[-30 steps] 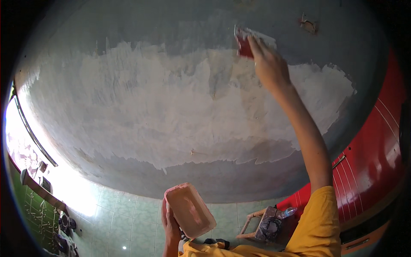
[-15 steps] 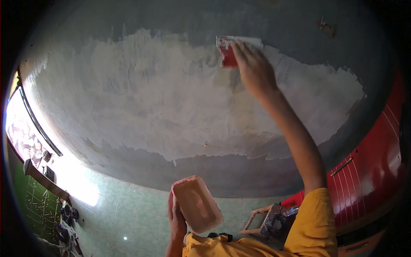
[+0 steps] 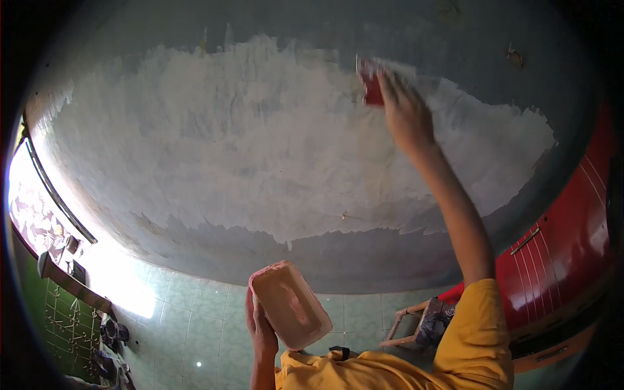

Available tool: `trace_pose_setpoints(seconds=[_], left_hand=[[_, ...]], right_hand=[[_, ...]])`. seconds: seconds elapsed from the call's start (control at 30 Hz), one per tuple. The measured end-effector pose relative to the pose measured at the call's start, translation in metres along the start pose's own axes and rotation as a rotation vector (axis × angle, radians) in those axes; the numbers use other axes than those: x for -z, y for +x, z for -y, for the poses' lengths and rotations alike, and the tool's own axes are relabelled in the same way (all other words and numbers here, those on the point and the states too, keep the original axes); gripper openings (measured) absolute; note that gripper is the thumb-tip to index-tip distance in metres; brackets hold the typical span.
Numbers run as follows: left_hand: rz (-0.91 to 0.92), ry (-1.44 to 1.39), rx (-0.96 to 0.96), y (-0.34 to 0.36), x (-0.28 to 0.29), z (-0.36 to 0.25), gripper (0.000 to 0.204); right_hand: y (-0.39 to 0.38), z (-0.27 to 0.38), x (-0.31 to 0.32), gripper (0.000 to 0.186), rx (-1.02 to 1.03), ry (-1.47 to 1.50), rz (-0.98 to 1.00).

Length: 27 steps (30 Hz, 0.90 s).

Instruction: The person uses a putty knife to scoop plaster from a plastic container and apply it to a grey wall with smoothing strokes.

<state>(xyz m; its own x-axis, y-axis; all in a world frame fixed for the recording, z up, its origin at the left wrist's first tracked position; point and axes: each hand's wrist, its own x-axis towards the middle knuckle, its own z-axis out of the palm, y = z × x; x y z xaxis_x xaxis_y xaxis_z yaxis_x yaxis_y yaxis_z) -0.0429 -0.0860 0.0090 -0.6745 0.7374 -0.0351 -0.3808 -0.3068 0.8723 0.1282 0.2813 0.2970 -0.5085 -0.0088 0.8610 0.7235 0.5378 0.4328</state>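
My right hand (image 3: pixel 408 112) is raised to the grey wall (image 3: pixel 312 26), its fingers closed over a red putty scraper (image 3: pixel 372 90) with a wide pale blade edge. The scraper lies against the upper border of a large, ragged whitish patch of filler (image 3: pixel 227 143). Low in front of me, my left hand (image 3: pixel 261 325) grips the side of a rectangular pinkish tub (image 3: pixel 290 305). The tub is tilted so its inside shows, with some pale paste smeared on its bottom and rim. The fingers beneath the tub are partly hidden.
Light green floor tiles (image 3: pixel 208 318) run along the wall's foot. A wooden stool (image 3: pixel 406 325) with a dark plastic bag (image 3: pixel 434 322) stands at right, near a glossy red panel (image 3: pixel 552 273). Bright light enters by an opening at left, and a small fixture (image 3: pixel 515 56) sticks out of the wall.
My view has turned slightly, shifting the wall to the right. The scraper and my right hand appear farther right, still at the patch's upper border. The tub remains in my left hand.
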Motion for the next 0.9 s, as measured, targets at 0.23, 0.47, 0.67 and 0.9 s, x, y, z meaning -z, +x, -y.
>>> trace_pose_setpoints(seconds=[0.23, 0.47, 0.67, 0.9], left_hand=[[0.055, 0.020, -0.004, 0.013, 0.042, -0.030, 0.066], [0.088, 0.030, 0.019, 0.020, 0.065, -0.033, 0.065], [0.044, 0.061, 0.068, 0.019, 0.075, -0.051, 0.063], [0.006, 0.110, 0.046, 0.035, 0.088, -0.021, 0.067]], right_hand=[[-0.096, 0.085, -0.018, 0.047, -0.019, 0.140, 0.314], [0.049, 0.043, -0.002, 0.054, -0.158, 0.042, -0.018], [-0.061, 0.129, -0.032, 0.051, 0.000, 0.137, 0.178], [-0.191, 0.237, 0.030, 0.027, -0.877, 0.928, 0.415]])
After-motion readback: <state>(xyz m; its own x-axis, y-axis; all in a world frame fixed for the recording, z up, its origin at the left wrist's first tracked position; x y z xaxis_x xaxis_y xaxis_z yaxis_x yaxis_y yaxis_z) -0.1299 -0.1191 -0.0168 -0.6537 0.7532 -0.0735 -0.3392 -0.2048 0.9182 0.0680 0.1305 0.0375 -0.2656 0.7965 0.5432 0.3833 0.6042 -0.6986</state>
